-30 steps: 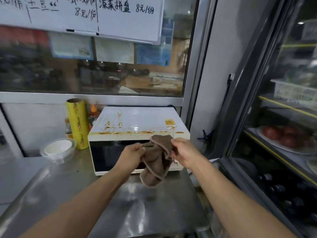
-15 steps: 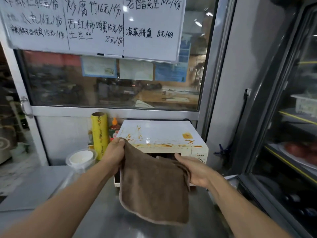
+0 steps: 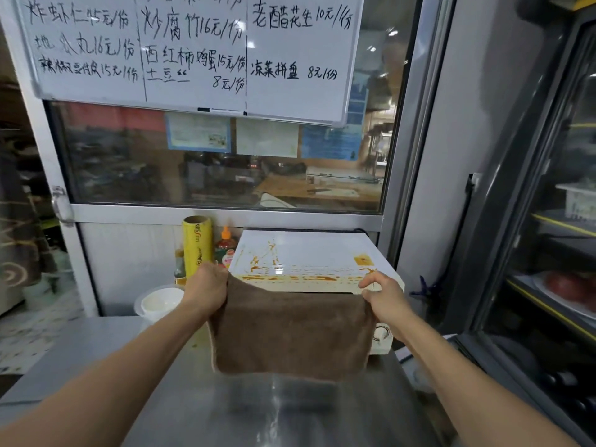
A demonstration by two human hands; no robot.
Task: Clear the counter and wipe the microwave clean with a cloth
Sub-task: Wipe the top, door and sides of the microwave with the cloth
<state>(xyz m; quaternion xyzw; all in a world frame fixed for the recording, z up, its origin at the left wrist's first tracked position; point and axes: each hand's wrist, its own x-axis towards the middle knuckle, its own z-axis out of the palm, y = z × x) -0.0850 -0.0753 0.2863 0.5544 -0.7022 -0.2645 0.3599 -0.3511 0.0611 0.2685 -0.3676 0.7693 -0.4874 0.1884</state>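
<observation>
Holding the brown cloth (image 3: pixel 290 333) stretched flat between my left hand (image 3: pixel 206 290) and right hand (image 3: pixel 382 296), each pinching a top corner, I have it hanging in front of the microwave (image 3: pixel 309 262), whose top is streaked with orange sauce, so I judge wiping not yet begun. The counter (image 3: pixel 290 414) seems mostly cleared, though a wrap roll (image 3: pixel 197 246), sauce bottle (image 3: pixel 224 245) and lidded tub (image 3: pixel 158 301) crowd the microwave's left side.

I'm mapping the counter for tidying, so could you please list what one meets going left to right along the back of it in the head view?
White round lidded plastic tub → yellow upright cling-film roll → red orange-capped sauce bottle → white sauce-stained microwave.
</observation>
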